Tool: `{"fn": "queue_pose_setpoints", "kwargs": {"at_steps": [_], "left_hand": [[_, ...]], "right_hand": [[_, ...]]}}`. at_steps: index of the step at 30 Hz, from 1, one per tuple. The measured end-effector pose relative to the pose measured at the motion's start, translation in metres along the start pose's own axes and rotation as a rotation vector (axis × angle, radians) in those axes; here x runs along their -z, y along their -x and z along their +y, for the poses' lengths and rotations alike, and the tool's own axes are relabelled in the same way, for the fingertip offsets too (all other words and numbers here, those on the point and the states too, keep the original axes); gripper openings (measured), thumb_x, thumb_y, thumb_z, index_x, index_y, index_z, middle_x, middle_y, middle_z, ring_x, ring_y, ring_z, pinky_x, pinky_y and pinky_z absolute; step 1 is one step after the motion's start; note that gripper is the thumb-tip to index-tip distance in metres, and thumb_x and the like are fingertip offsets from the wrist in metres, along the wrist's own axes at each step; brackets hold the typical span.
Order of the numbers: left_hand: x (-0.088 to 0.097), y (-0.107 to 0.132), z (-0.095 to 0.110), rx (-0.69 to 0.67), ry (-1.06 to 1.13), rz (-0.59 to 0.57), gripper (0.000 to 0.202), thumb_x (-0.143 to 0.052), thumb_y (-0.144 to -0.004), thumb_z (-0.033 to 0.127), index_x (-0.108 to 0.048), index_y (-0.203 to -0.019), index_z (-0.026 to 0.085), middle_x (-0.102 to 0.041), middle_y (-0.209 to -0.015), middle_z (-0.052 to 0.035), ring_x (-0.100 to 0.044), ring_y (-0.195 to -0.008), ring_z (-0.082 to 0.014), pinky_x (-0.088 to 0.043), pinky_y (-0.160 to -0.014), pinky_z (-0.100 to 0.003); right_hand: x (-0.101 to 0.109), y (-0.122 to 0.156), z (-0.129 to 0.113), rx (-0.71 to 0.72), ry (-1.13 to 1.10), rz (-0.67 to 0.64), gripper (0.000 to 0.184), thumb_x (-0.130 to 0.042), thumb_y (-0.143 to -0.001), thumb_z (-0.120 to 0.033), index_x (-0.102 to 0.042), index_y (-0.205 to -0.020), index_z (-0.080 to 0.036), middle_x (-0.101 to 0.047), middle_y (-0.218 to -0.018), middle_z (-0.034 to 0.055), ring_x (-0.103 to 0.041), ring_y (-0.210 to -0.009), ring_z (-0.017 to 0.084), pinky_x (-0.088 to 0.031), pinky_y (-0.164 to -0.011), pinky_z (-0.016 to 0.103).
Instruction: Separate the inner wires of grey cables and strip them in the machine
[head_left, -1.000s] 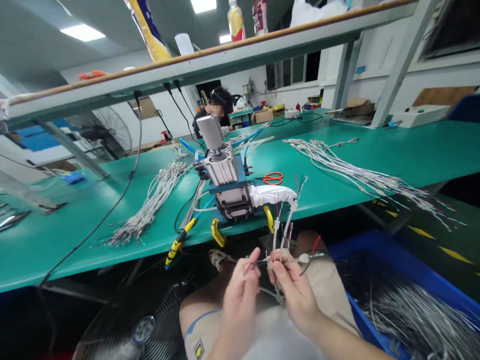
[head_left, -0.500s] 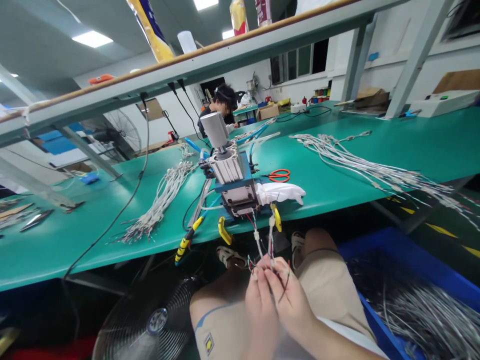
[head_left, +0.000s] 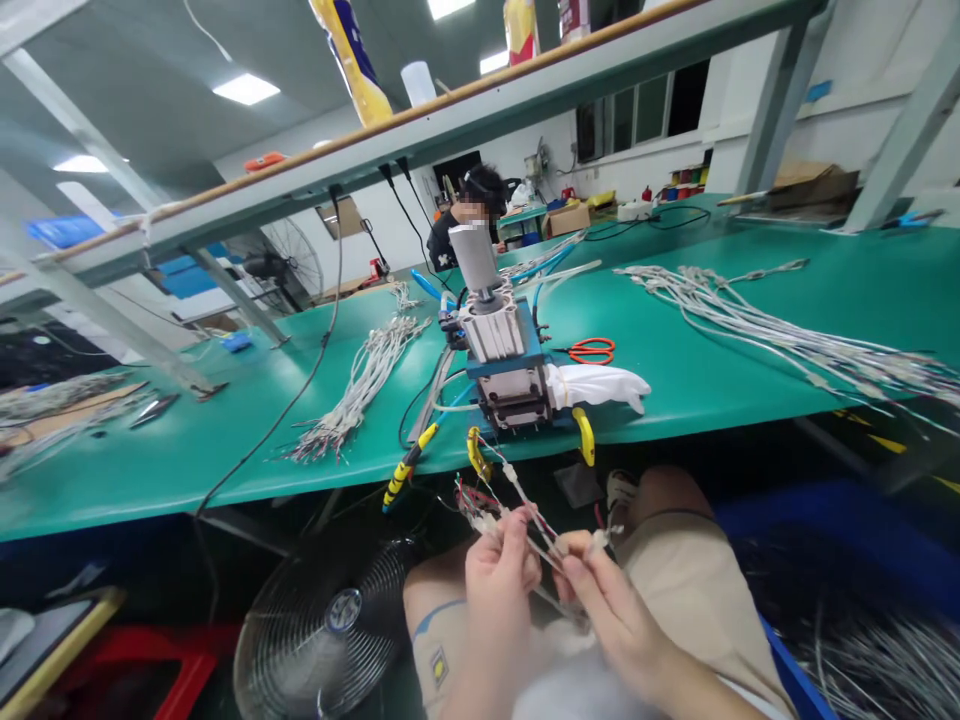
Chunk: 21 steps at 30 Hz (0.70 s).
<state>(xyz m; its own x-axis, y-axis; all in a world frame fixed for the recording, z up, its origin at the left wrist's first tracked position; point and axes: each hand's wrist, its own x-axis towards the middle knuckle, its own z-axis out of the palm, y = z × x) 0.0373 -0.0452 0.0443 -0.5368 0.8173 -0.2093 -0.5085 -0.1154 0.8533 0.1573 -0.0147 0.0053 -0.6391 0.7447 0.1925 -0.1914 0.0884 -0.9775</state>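
green workbench (head_left: 225,450) fills mid-frame, and below its edge at lower centre the left hand (head_left: 499,585) and right hand (head_left: 607,600) both pinch a wire harness (head_left: 525,497), whose loose leads could tangle if either pinch slips.

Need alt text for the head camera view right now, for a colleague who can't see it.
The left hand and right hand pinch a small bunch of wires over the person's lap, below the edge of a green bench. On the bench sit a small blue machine, orange scissors, a white glove and loose wire bundles.
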Motion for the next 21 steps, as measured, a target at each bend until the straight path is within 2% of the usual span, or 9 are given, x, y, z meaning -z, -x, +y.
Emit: {"fn": "queue_pose_setpoints", "kwargs": {"at_steps": [2,6,9,11,13,15,17,19,21], "left_hand": [[0.000,0.001,0.004,-0.035,0.025,0.052,0.043,-0.084,-0.063,0.049,-0.077,-0.082,0.011,-0.039,-0.048,0.0077,-0.028,-0.041,-0.0003,-0.023,-0.040,-0.012],[-0.001,0.004,0.009,-0.062,0.036,0.103,0.044,-0.081,-0.066,0.049,-0.077,-0.091,0.013,-0.061,-0.066,-0.0015,-0.041,-0.047,-0.0022,-0.030,-0.041,-0.013],[-0.001,0.005,0.008,-0.069,0.033,0.088,0.041,-0.080,-0.068,0.050,-0.076,-0.085,0.013,-0.069,-0.075,-0.0059,-0.046,-0.048,-0.0038,-0.035,-0.043,-0.015],[0.001,0.003,0.008,-0.101,0.055,0.110,0.038,-0.080,-0.068,0.049,-0.073,-0.078,0.013,-0.072,-0.078,-0.0066,-0.052,-0.053,-0.0065,-0.041,-0.048,-0.016],[0.003,-0.001,0.012,-0.152,0.087,0.156,0.038,-0.080,-0.068,0.050,-0.070,-0.076,0.014,-0.073,-0.082,-0.0070,-0.059,-0.063,-0.0105,-0.046,-0.056,-0.019],[0.007,-0.006,0.019,-0.223,0.130,0.231,0.040,-0.080,-0.067,0.051,-0.067,-0.075,0.015,-0.074,-0.083,-0.0071,-0.064,-0.073,-0.0142,-0.051,-0.065,-0.023],[0.011,-0.009,0.025,-0.294,0.166,0.270,0.038,-0.077,-0.070,0.052,-0.063,-0.075,0.017,-0.070,-0.069,-0.0017,-0.062,-0.066,-0.0130,-0.052,-0.066,-0.026],[0.013,-0.009,0.026,-0.334,0.187,0.235,0.033,-0.074,-0.076,0.049,-0.060,-0.075,0.018,-0.055,-0.053,0.0060,-0.048,-0.047,-0.0076,-0.047,-0.052,-0.021],[0.010,-0.005,0.018,-0.312,0.160,0.150,0.029,-0.073,-0.079,0.046,-0.063,-0.079,0.018,-0.040,-0.047,0.0099,-0.032,-0.038,-0.0041,-0.033,-0.040,-0.015]], "right_hand": [[0.003,-0.001,-0.001,-0.025,-0.015,0.004,0.033,-0.030,-0.102,-0.048,-0.048,-0.091,-0.022,-0.047,-0.072,-0.0029,-0.042,-0.062,0.014,-0.035,-0.058,0.027],[0.008,-0.005,-0.008,-0.071,0.079,-0.120,0.035,-0.031,-0.103,-0.045,-0.052,-0.088,-0.021,-0.055,-0.075,-0.0010,-0.045,-0.063,0.013,-0.035,-0.059,0.027],[0.007,-0.005,-0.011,-0.078,0.118,-0.170,0.037,-0.032,-0.103,-0.044,-0.055,-0.086,-0.020,-0.059,-0.077,0.0004,-0.049,-0.066,0.014,-0.038,-0.061,0.027],[0.005,-0.003,-0.007,-0.086,0.079,-0.148,0.035,-0.034,-0.102,-0.044,-0.057,-0.090,-0.020,-0.064,-0.081,0.0021,-0.054,-0.068,0.015,-0.042,-0.065,0.028],[0.005,-0.003,0.001,-0.064,0.018,-0.001,0.034,-0.037,-0.101,-0.046,-0.059,-0.095,-0.021,-0.068,-0.092,0.0059,-0.061,-0.081,0.019,-0.047,-0.075,0.032],[0.009,-0.006,0.008,-0.011,-0.073,0.282,0.032,-0.040,-0.100,-0.048,-0.059,-0.098,-0.022,-0.069,-0.095,0.0076,-0.063,-0.090,0.022,-0.048,-0.083,0.037],[0.018,-0.011,0.008,0.035,-0.179,0.529,0.030,-0.044,-0.098,-0.049,-0.058,-0.101,-0.023,-0.066,-0.082,0.0035,-0.061,-0.070,0.018,-0.050,-0.069,0.033],[0.026,-0.016,0.002,0.060,-0.261,0.584,0.030,-0.050,-0.095,-0.049,-0.060,-0.105,-0.022,-0.056,-0.071,-0.0013,-0.046,-0.051,0.012,-0.041,-0.049,0.025],[0.028,-0.020,-0.008,0.060,-0.287,0.491,0.035,-0.054,-0.093,-0.049,-0.064,-0.108,-0.019,-0.054,-0.071,-0.0007,-0.039,-0.050,0.011,-0.033,-0.044,0.024]]}}
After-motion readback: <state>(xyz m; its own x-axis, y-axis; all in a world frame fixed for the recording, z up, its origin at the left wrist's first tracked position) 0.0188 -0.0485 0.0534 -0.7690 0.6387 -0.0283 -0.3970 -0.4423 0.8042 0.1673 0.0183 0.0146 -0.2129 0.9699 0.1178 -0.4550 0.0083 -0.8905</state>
